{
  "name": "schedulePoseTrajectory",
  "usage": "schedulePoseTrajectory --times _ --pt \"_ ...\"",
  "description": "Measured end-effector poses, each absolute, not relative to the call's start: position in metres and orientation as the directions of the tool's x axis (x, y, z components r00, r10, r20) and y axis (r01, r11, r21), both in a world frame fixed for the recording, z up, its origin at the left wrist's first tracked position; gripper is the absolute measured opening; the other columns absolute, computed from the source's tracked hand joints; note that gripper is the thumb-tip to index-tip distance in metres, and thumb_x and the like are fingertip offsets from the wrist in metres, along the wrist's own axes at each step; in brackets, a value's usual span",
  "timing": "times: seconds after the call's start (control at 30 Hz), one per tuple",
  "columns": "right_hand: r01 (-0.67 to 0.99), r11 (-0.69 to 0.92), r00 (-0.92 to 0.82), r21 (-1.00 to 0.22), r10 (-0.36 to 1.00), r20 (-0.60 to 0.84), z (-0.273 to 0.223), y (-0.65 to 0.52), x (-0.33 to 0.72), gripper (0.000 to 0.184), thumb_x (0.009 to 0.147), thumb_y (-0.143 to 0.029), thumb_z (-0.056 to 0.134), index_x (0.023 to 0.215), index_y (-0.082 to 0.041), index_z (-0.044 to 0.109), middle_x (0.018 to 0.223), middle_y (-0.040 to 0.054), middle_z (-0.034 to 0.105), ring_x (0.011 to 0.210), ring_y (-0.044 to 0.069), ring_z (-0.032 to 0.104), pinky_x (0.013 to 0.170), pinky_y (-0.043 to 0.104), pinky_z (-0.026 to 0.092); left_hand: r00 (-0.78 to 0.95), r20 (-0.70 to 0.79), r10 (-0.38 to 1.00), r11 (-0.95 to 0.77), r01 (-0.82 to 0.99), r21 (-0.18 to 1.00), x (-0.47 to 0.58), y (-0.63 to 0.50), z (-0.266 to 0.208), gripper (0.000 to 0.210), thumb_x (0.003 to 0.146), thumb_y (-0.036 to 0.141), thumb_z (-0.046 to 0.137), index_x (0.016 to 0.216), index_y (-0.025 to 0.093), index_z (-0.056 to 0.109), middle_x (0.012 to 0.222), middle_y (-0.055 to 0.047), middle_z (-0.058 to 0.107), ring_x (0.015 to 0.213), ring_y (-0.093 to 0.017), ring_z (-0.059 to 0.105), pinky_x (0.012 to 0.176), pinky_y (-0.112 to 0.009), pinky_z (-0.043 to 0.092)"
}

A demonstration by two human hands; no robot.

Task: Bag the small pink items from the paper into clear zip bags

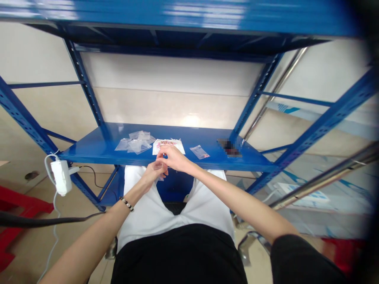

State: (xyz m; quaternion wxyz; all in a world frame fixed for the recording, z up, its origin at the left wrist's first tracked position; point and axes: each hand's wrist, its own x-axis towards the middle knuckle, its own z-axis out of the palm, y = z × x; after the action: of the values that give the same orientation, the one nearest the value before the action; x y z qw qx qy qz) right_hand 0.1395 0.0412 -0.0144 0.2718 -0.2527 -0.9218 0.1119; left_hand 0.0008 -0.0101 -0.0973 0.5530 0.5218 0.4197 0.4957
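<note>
My left hand and my right hand meet at the front edge of a blue metal shelf. Together they pinch something small and clear, likely a little plastic bag; it is mostly hidden by the fingers. Just behind my right hand lies a white sheet with pink items. A pile of small clear bags lies to its left. One small clear bag with a red bit lies to the right. My left wrist wears a beaded bracelet.
A dark blurred object lies on the shelf's right part. A white power adapter with a cable hangs at the shelf's left corner. Blue uprights stand on both sides. Red objects sit on the floor to the left, metal tubes to the right.
</note>
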Motion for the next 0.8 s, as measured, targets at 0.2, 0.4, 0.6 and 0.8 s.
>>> schedulePoseTrajectory --times 0.2,0.4,0.6,0.8 --pt "0.353 0.877 -0.806 -0.325 0.461 0.371 -0.009 0.034 0.141 0.008 0.082 -0.013 0.068 0.079 -0.015 0.076 0.076 0.0045 0.068 0.076 0.016 0.057 0.074 0.027 0.039 0.276 0.104 0.955 -0.075 -0.115 0.99 -0.009 -0.016 -0.089 0.028 0.074 0.039 0.075 0.079 0.013 0.065 0.072 -0.006 0.067 0.062 -0.015 0.062 0.055 -0.025 0.05" --pt "0.362 0.836 -0.745 -0.412 0.525 0.411 -0.003 0.057 0.138 0.011 0.082 -0.011 0.066 0.078 -0.015 0.075 0.079 0.0037 0.07 0.076 0.014 0.059 0.072 0.024 0.039 0.31 0.088 0.947 -0.001 -0.27 0.963 -0.009 -0.013 -0.086 0.031 0.077 0.037 0.074 0.095 0.014 0.063 0.076 -0.005 0.066 0.064 -0.016 0.064 0.057 -0.026 0.052" --pt "0.449 0.668 -0.503 -0.593 0.738 0.45 -0.022 0.085 0.146 0.014 0.085 -0.02 0.064 0.081 -0.013 0.076 0.078 0.0037 0.072 0.069 0.013 0.059 0.065 0.023 0.038 0.38 0.087 0.921 0.109 -0.465 0.879 -0.005 -0.026 -0.077 0.025 0.079 0.03 0.073 0.096 0.015 0.063 0.083 -0.005 0.065 0.076 -0.017 0.065 0.068 -0.028 0.055" --pt "0.226 0.536 -0.143 -0.813 0.844 0.517 -0.039 0.068 0.15 0.025 0.09 -0.039 0.056 0.082 -0.017 0.064 0.065 -0.0012 0.062 0.062 0.012 0.055 0.06 0.022 0.04 0.26 0.176 0.95 0.035 -0.644 0.764 -0.003 -0.028 -0.069 0.019 0.081 0.02 0.069 0.099 0.013 0.066 0.082 -0.004 0.063 0.082 -0.017 0.064 0.075 -0.028 0.055"
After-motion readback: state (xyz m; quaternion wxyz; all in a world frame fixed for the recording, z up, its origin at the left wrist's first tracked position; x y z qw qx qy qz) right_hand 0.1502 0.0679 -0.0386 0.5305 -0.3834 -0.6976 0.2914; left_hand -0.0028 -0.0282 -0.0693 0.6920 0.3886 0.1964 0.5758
